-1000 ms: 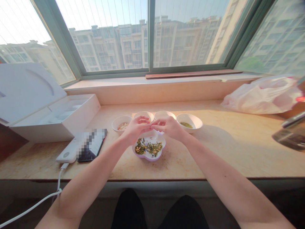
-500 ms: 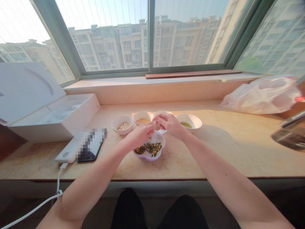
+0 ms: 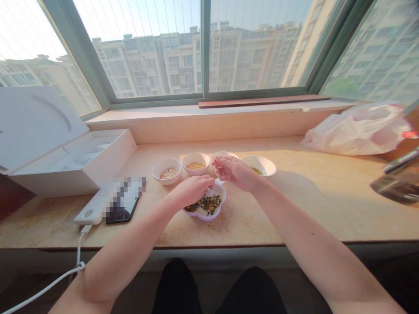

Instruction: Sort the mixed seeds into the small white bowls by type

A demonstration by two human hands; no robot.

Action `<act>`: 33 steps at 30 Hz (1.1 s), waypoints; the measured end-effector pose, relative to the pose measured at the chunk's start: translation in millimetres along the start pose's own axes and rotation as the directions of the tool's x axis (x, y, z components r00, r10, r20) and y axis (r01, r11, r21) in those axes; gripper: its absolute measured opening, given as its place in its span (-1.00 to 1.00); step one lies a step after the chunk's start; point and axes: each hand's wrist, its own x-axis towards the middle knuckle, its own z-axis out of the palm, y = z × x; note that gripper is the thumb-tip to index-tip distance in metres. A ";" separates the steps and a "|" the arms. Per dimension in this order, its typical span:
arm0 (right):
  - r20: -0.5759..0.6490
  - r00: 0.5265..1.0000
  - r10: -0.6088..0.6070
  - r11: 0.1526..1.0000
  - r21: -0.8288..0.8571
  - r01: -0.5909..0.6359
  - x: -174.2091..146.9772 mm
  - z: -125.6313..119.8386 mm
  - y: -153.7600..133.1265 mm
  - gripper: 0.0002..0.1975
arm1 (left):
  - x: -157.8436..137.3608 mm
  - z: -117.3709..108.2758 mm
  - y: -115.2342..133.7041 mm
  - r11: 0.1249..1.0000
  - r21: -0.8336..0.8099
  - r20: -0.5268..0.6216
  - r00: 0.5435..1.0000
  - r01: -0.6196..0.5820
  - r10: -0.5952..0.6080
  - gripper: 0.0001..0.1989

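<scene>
A purple flower-shaped dish (image 3: 210,214) holds mixed green, yellow and dark beans. My left hand (image 3: 191,189) hangs over its left part with fingertips curled down into the beans. My right hand (image 3: 234,172) hovers behind the dish with fingers pinched together over the third white bowl (image 3: 225,155). Whether either hand holds beans is too small to see. Behind the dish runs a row of white bowls: one with pale pieces (image 3: 166,172), one with yellow grains (image 3: 195,162), and one with green beans (image 3: 266,165) at the right.
An open white box (image 3: 75,161) sits at the left, with a phone and a white power bank (image 3: 111,203) in front of it and a cable hanging off the counter edge. A plastic bag (image 3: 356,128) lies at the far right, beside a blurred dark object (image 3: 394,183).
My left hand dropped from beside the right hand down into the purple dish. My right hand drew back over the third white bowl.
</scene>
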 end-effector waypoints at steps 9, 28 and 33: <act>-0.018 0.998 -0.061 0.988 -0.142 0.058 0.5 -3.1 -3.1 -0.63 | -0.9 2.5 1.9 0.999 0.024 -0.026 0.999 -0.037 0.037 -0.78; -0.619 0.726 -0.299 0.081 -0.775 -0.627 -5.3 -86.2 -22.1 -0.81 | 4.4 -24.1 16.9 0.470 -0.879 -0.117 0.918 0.082 -0.379 -0.76; -0.650 0.710 -0.270 0.077 -0.750 -0.657 -7.4 -94.3 -24.9 -0.84 | 4.1 -27.1 17.7 0.256 -0.965 -0.041 0.920 0.066 -0.391 -0.68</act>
